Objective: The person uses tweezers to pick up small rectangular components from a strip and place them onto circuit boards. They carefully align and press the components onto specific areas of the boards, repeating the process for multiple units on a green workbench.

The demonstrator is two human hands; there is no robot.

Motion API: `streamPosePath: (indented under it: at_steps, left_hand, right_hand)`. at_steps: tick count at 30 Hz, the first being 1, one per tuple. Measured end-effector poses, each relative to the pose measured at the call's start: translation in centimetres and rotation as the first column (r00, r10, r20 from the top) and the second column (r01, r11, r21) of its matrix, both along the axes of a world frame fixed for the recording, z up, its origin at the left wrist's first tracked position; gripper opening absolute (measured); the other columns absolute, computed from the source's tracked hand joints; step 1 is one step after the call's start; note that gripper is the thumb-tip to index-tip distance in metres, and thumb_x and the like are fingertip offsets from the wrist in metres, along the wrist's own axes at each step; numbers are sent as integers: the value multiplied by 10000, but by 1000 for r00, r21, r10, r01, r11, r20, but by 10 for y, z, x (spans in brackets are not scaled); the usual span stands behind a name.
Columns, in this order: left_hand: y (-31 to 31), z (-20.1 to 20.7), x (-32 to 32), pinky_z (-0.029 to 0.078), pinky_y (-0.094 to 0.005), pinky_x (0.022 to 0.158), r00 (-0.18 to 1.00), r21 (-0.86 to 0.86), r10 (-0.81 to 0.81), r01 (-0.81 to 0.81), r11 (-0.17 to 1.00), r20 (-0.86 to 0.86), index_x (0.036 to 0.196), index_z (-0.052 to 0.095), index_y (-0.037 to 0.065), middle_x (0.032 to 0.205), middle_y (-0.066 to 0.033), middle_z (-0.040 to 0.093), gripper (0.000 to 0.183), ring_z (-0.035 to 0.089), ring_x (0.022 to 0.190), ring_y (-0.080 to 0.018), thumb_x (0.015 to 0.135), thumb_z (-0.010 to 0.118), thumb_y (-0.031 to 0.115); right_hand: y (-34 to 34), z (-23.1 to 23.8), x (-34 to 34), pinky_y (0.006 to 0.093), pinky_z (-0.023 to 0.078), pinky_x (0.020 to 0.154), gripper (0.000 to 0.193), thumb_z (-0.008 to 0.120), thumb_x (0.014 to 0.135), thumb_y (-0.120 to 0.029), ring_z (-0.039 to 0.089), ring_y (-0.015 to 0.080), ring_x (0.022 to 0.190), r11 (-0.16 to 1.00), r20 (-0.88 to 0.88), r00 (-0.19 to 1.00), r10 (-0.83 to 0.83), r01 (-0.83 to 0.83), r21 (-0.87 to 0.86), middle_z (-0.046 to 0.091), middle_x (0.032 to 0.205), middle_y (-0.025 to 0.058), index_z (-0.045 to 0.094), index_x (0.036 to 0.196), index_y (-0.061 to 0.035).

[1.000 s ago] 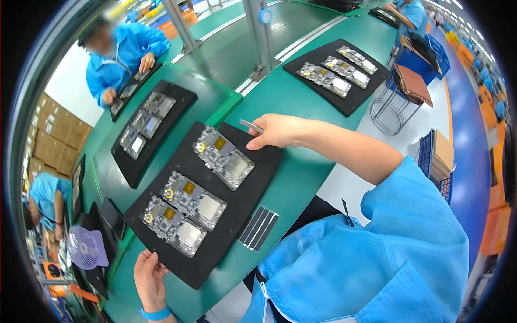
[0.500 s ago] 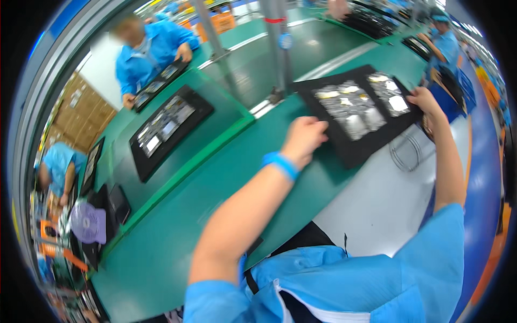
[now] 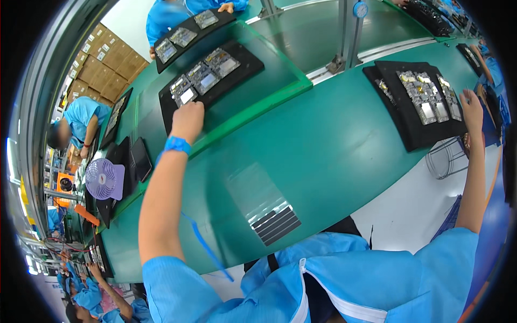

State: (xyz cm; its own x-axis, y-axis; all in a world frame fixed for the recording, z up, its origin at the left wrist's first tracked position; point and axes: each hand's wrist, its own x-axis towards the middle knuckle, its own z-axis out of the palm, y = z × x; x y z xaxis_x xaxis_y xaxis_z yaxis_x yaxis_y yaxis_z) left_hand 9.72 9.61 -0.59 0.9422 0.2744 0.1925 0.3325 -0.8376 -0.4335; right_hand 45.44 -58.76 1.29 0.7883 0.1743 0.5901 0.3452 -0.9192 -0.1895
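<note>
The right tray [image 3: 414, 135] holds three boards [image 3: 425, 97] side by side and overlaps a lower tray [image 3: 371, 76], where part of another board shows. The right hand [image 3: 472, 110] is at its outer edge, fingers bent, beside the nearest board; whether they grip the tray, I cannot tell. Across the desk [image 3: 323, 129], the left tray [image 3: 249, 64] bears three more boards. The left hand [image 3: 187, 119] is at its near edge, fingers curled just below the closest board, their grip hidden.
</note>
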Motion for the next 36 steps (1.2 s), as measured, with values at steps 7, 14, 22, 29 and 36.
streamPosePath:
  at_steps: [7, 14, 22, 29, 36]
  left_hand:
    - [0, 12, -11, 532, -401, 604, 979, 11, -182, 184, 983, -96, 780, 620, 18, 753, -155, 651, 99, 657, 719, -309, 755, 598, 111]
    - [-128, 8, -148, 526, -333, 576, 906, -27, -405, 411, 911, 126, 939, 605, -31, 859, -140, 652, 249, 634, 689, -249, 698, 646, 18]
    - [-202, -12, -202, 533, -293, 685, 913, -184, -382, 403, 896, 143, 982, 620, -70, 947, -173, 626, 312, 630, 860, -259, 690, 601, 38]
    - [-216, -18, -167, 509, -370, 806, 787, -564, -529, 605, 562, 317, 999, 613, -44, 1052, -173, 596, 360, 595, 971, -293, 675, 708, 80]
    - [-214, -32, -158, 502, -340, 825, 752, -522, -607, 636, 569, 255, 1035, 612, -57, 1084, -180, 589, 392, 582, 996, -279, 703, 702, 132]
  right_hand:
    - [176, 46, -151, 258, 468, 750, 198, 621, 867, -144, 619, 171, 821, 883, 20, 887, 460, -460, 95, 662, 923, 101, 631, 1022, -21]
    - [251, 32, -247, 230, 382, 646, 451, 399, 992, -368, 520, 90, 679, 515, -228, 501, 835, -567, 643, 582, 732, 38, 637, 880, -1]
    - [290, -4, -311, 190, 406, 498, 502, 322, 988, -427, 528, 83, 517, 514, -524, -251, 814, -111, 851, 587, 666, 38, 576, 815, -30]
    - [309, -34, -338, 185, 437, 475, 233, 681, 858, -210, 578, 79, 527, 551, -552, -57, 832, -41, 834, 603, 667, 42, 540, 849, -25]
    - [314, -37, -343, 183, 440, 475, 233, 669, 866, -208, 595, 85, 534, 595, -596, 0, 803, -60, 802, 608, 671, 47, 532, 869, -21]
